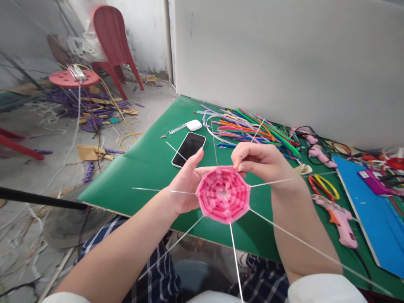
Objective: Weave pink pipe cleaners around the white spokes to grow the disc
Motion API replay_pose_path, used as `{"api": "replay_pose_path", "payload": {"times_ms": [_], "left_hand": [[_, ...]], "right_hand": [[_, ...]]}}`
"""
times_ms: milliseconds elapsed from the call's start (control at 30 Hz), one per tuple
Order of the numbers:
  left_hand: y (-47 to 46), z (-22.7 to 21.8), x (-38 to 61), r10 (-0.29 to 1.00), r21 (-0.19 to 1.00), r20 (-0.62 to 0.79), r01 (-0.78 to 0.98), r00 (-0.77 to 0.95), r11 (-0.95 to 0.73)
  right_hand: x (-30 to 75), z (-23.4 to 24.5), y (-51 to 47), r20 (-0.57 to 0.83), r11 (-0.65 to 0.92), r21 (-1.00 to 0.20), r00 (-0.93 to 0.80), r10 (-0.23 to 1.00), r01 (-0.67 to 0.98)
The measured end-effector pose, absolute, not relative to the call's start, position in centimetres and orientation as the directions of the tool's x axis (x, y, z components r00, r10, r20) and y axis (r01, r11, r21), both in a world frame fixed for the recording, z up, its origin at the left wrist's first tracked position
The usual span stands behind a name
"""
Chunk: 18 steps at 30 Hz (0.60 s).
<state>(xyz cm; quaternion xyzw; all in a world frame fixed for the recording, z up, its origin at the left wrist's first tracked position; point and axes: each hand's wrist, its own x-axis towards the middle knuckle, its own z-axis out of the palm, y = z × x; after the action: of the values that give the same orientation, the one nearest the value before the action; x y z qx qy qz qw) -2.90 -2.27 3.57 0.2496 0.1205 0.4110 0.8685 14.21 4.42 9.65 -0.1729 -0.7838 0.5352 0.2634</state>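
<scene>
A pink woven web (217,202), roughly eight-sided, is held up over the near edge of the table, with several thin pale rods radiating from its middle. My left hand (186,185) supports it from the left and behind, thumb raised and some fingers hidden by the weave. At the upper right rim, my right hand (259,162) pinches with thumb and forefinger where a rod meets the pink edge. Whether a strand end lies in that pinch is too small to tell. Behind the left thumb lies a black-screened phone (189,147).
Colourful pipe cleaners (249,128) are heaped at the back of the green table (142,168). A white earbud case (193,125) is near the phone. To the right are pliers (325,187), a pink glue gun (339,221) and a blue board (372,210). Red chairs (110,33) stand left.
</scene>
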Motion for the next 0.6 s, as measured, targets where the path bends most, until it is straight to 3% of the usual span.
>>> {"api": "replay_pose_path", "payload": {"times_ms": [133,333,467,600], "left_hand": [[-2.3,3.2,-3.4,0.771,0.574,0.033,-0.644,0.636,0.507],[-2.8,3.2,-3.5,0.814,0.689,0.092,-0.627,0.574,0.364],[-3.1,3.8,-3.8,0.777,0.726,0.128,-0.592,0.616,0.350],[-3.1,4.5,-3.8,0.837,0.787,-0.031,-0.503,0.546,0.357]], "right_hand": [[14.4,9.9,4.7,0.254,0.446,-0.893,-0.749,0.612,0.062],[14.3,10.1,4.4,0.256,0.459,-0.887,-0.770,0.584,0.054],[14.3,10.2,4.4,0.244,0.469,-0.879,-0.771,0.589,0.080],[14.1,10.2,4.4,0.215,0.511,-0.847,-0.785,0.582,0.146]]}}
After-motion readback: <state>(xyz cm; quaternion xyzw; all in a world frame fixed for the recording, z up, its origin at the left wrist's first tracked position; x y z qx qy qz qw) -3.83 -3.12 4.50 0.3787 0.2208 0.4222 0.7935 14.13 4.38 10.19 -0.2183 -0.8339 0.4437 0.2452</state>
